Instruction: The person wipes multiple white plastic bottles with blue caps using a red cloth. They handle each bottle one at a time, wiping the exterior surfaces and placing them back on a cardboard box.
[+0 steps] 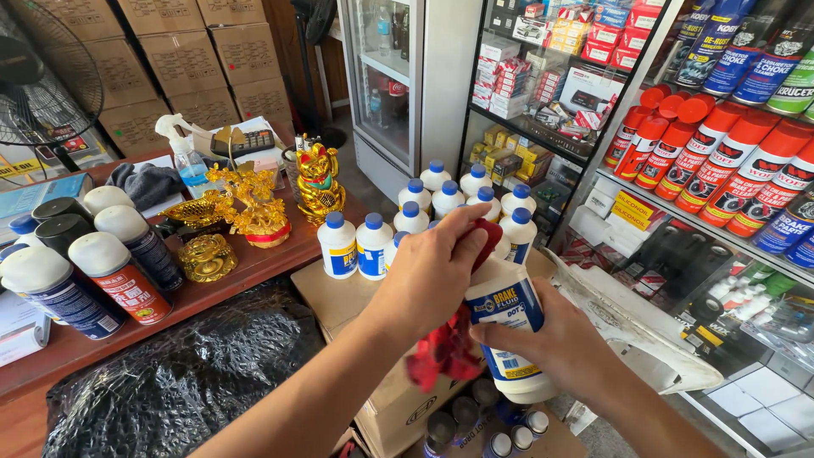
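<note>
My left hand (428, 276) presses a red cloth (445, 352) over the top of a white plastic bottle (509, 314) with a blue and yellow label. The cloth covers the bottle's cap and hangs down its left side. My right hand (564, 348) grips the same bottle from the lower right, holding it upright above an open cardboard box (398, 407). Just behind my hands, several matching white bottles with blue caps (373, 246) stand in a group on a cardboard sheet.
Spray cans (110, 263) and golden ornaments (254, 208) stand on the wooden counter at the left. A black plastic bag (186, 356) lies below it. Shelves of red-capped spray cans (721, 161) fill the right. A glass-door fridge (390, 76) stands behind.
</note>
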